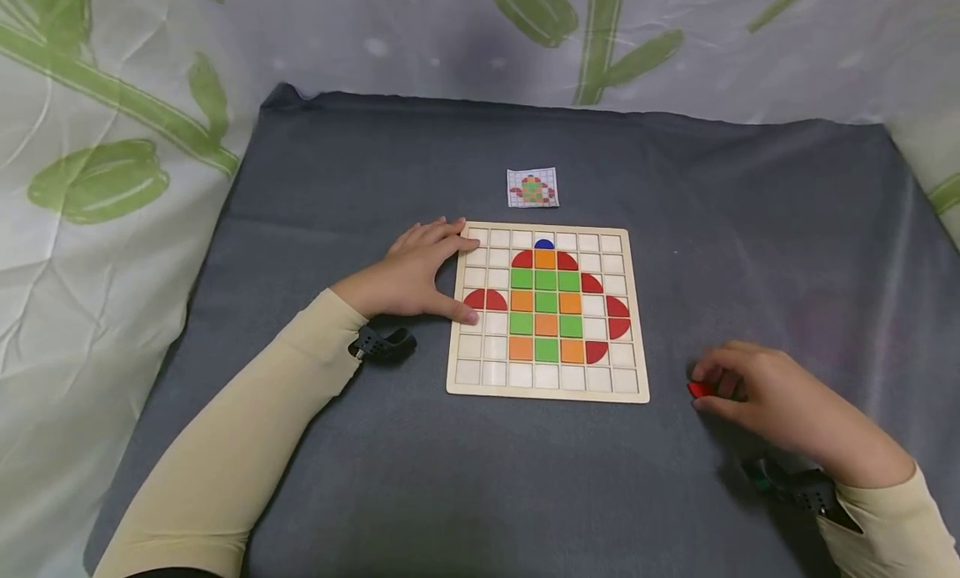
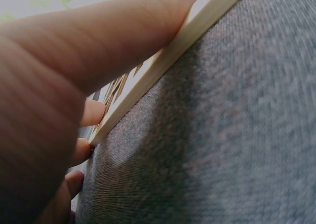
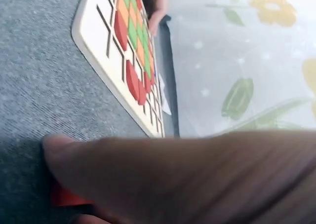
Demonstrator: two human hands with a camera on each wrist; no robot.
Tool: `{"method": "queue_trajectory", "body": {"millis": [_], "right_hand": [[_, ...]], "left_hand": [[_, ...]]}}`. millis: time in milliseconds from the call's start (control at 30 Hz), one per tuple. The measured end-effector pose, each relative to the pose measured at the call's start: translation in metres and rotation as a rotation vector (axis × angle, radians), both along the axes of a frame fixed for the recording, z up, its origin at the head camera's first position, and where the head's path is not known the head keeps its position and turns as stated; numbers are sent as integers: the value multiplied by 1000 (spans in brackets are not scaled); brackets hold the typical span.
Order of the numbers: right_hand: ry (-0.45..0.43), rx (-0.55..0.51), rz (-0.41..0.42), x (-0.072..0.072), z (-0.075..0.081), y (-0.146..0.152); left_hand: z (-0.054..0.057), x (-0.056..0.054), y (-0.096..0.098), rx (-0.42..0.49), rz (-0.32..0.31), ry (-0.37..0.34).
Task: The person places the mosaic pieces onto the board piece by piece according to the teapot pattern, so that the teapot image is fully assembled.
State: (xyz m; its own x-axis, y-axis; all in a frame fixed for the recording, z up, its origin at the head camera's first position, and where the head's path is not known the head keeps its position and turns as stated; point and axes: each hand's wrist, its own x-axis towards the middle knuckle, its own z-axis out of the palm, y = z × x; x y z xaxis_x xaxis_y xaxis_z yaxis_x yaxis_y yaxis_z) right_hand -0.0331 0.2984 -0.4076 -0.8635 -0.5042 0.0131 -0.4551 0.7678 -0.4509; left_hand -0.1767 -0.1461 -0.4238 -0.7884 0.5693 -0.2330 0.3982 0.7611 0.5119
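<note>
A square wooden grid board [image 1: 547, 379] lies flat on the cloth, with green and orange square tiles, several red quarter-round tiles and one blue half-round tile [image 1: 544, 244] set in its cells. My left hand [image 1: 412, 269] rests on the board's left edge, thumb and fingers spread, the thumb near two red tiles [image 1: 486, 299]. To the right of the board, my right hand [image 1: 780, 403] holds a red tile [image 1: 701, 389] between thumb and fingers, low over the cloth. In the right wrist view the thumb hides most of that red tile [image 3: 69, 196].
Behind the board lies a small printed card [image 1: 532, 188] with a picture of a coloured tile pattern on a grid. Dark grey cloth [image 1: 360, 478] covers the table. A pale curtain with green leaf prints [image 1: 420, 36] hangs behind and at the sides.
</note>
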Motion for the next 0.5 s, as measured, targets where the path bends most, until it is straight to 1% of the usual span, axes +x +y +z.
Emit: {"method": "queue_trajectory", "body": {"millis": [133, 233, 367, 500], "right_hand": [[-6, -5, -2, 0, 0, -5], [5, 16, 8, -2, 3, -12], [35, 65, 29, -9, 11, -26], [62, 108, 39, -18, 22, -50]], "left_hand": [[0, 1, -2, 9, 8, -5], [0, 2, -2, 12, 8, -9], [1, 2, -2, 13, 8, -6], [2, 2, -1, 9, 1, 1]]}}
